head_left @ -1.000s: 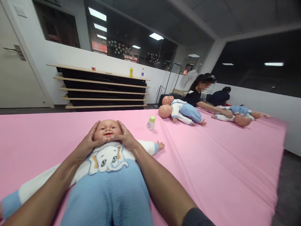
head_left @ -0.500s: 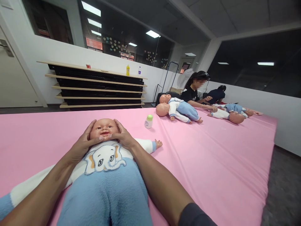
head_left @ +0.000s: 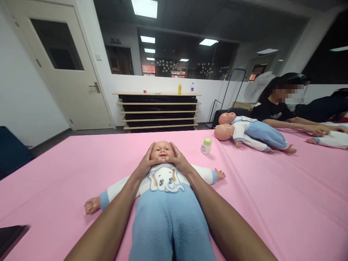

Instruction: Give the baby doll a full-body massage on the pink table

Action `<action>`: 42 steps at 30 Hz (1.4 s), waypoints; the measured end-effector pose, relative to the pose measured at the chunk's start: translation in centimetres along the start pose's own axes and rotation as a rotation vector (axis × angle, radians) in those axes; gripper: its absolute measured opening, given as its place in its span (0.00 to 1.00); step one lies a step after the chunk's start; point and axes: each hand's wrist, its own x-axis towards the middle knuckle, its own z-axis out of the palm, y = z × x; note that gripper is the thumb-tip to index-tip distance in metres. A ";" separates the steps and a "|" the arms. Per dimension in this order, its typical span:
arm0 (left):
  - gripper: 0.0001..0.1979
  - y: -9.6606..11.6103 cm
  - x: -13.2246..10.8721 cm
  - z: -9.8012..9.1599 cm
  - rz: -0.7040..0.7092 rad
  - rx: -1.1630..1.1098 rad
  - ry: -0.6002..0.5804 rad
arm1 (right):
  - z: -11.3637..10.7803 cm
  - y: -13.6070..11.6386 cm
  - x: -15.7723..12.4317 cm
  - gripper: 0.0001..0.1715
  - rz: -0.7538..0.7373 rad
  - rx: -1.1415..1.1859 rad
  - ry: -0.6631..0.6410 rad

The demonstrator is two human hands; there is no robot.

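Note:
A baby doll [head_left: 163, 188] lies on its back on the pink-covered table [head_left: 258, 224], its arms spread wide. It wears a white top with an elephant face and fuzzy blue trousers. My left hand [head_left: 147, 162] cups one side of the doll's head, with the thumb on the chin. On the other side my right hand [head_left: 179, 159] does the same, its thumb near the left one below the mouth. The fingers curl back around the head, so their tips are partly hidden. Beyond the doll's outstretched arm stands a small white bottle [head_left: 206, 148] with a green cap.
Two more dolls [head_left: 252, 134] lie at the right. Behind them a person in black [head_left: 274, 108] handles another doll [head_left: 333, 140]; a second person [head_left: 323, 108] is farther right. A dark flat object [head_left: 11, 237] sits at the near left. Stacked boards [head_left: 160, 112] stand by the wall.
The camera view has swung left, so the door now shows and things appear farther right. Both hands remain around the doll's head.

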 end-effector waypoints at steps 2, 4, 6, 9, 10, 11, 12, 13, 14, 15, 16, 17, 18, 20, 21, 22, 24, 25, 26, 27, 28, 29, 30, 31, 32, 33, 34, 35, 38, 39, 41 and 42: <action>0.50 -0.2 0.1 -0.1 0.012 0.000 -0.009 | -0.2 0.1 0.0 0.61 -0.006 -0.020 -0.015; 0.51 -0.3 0.1 -0.1 0.016 0.004 -0.029 | -0.3 0.1 0.0 0.62 -0.003 -0.033 -0.013; 0.55 -0.3 0.1 0.0 0.017 0.013 -0.037 | -0.3 0.1 0.0 0.62 -0.005 -0.027 0.002; 0.58 0.0 -0.1 0.3 0.004 0.001 -0.039 | -0.2 0.1 0.0 0.60 -0.001 0.007 0.004; 0.58 0.1 -0.1 0.3 -0.005 -0.022 -0.042 | -0.1 0.1 0.0 0.59 0.006 0.023 -0.002; 0.58 0.2 -0.2 0.3 -0.014 -0.050 -0.052 | 0.0 0.0 0.0 0.59 0.017 0.043 -0.009; 0.57 0.2 -0.2 0.3 -0.019 -0.077 -0.063 | 0.0 -0.1 -0.1 0.59 0.029 0.066 -0.019; 0.56 0.2 -0.3 0.2 -0.018 -0.098 -0.071 | 0.1 -0.2 -0.1 0.59 0.041 0.089 -0.028; 0.54 0.2 -0.3 0.2 -0.013 -0.108 -0.076 | 0.2 -0.3 -0.2 0.59 0.050 0.104 -0.028; 0.53 0.2 -0.4 0.1 -0.001 -0.103 -0.072 | 0.3 -0.5 -0.2 0.60 0.055 0.102 -0.020; 0.53 0.1 -0.4 0.1 0.016 -0.082 -0.057 | 0.4 -0.6 -0.3 0.60 0.057 0.079 -0.005; 0.54 0.1 -0.4 0.0 0.035 -0.050 -0.036 | 0.5 -0.7 -0.3 0.61 0.054 0.039 0.016; 0.55 0.1 -0.4 0.0 0.053 -0.018 -0.014 | 0.6 -0.8 -0.4 0.62 0.048 -0.007 0.036; 0.58 0.0 -0.4 -0.1 0.075 0.027 0.007 | 0.7 -0.9 -0.4 0.64 0.045 -0.069 0.053; 0.58 0.0 -0.4 -0.1 0.072 0.032 0.005 | 0.8 -1.0 -0.5 0.65 0.049 -0.066 0.051; 0.57 0.0 -0.4 -0.1 0.063 0.024 -0.004 | 0.8 -1.0 -0.5 0.65 0.055 -0.043 0.043; 0.56 0.0 -0.4 -0.1 0.036 -0.015 -0.028 | 0.9 -1.0 -0.6 0.64 0.071 0.037 0.016; 0.55 0.0 -0.4 -0.1 0.025 -0.039 -0.041 | 0.9 -1.0 -0.6 0.63 0.078 0.078 0.001; 0.54 0.0 -0.4 -0.1 0.020 -0.059 -0.053 | 0.9 -1.0 -0.7 0.62 0.083 0.110 -0.015; 0.53 0.0 -0.4 -0.1 0.022 -0.069 -0.057 | 0.8 -1.0 -0.7 0.61 0.086 0.126 -0.028; 0.54 0.1 -0.4 0.0 0.027 -0.065 -0.054 | 0.8 -0.9 -0.8 0.60 0.083 0.116 -0.033; 0.54 0.1 -0.4 0.0 0.034 -0.051 -0.043 | 0.7 -0.9 -0.8 0.60 0.073 0.078 -0.029; 0.56 0.1 -0.4 0.0 0.040 -0.030 -0.026 | 0.6 -0.9 -0.8 0.59 0.058 0.021 -0.022; 0.57 0.1 -0.4 0.0 0.044 -0.009 -0.007 | 0.5 -0.9 -0.8 0.60 0.042 -0.040 -0.014; 0.58 0.0 -0.3 -0.1 0.042 0.003 0.006 | 0.5 -0.9 -0.8 0.60 0.032 -0.087 -0.006; 0.58 0.0 -0.3 -0.1 0.039 0.000 0.007 | 0.4 -0.9 -0.7 0.61 0.033 -0.109 0.002; 0.57 0.0 -0.3 -0.1 0.034 -0.015 -0.004 | 0.4 -0.9 -0.7 0.61 0.044 -0.099 0.004; 0.57 0.0 -0.2 -0.1 0.032 -0.040 -0.022 | 0.5 -0.9 -0.7 0.62 0.060 -0.065 -0.001; 0.54 0.1 -0.3 -0.1 0.028 -0.097 -0.064 | 0.7 -0.8 -0.6 0.63 0.090 0.052 -0.032; 0.55 0.2 -0.4 -0.1 0.030 -0.091 -0.052 | 0.8 -0.8 -0.6 0.62 0.088 0.056 -0.035; 0.56 0.3 -0.5 0.0 0.037 -0.053 -0.005 | 0.9 -0.8 -0.6 0.62 0.073 0.002 -0.008; 0.57 0.4 -0.5 0.0 0.041 -0.037 0.011 | 0.9 -0.9 -0.6 0.63 0.069 -0.030 0.010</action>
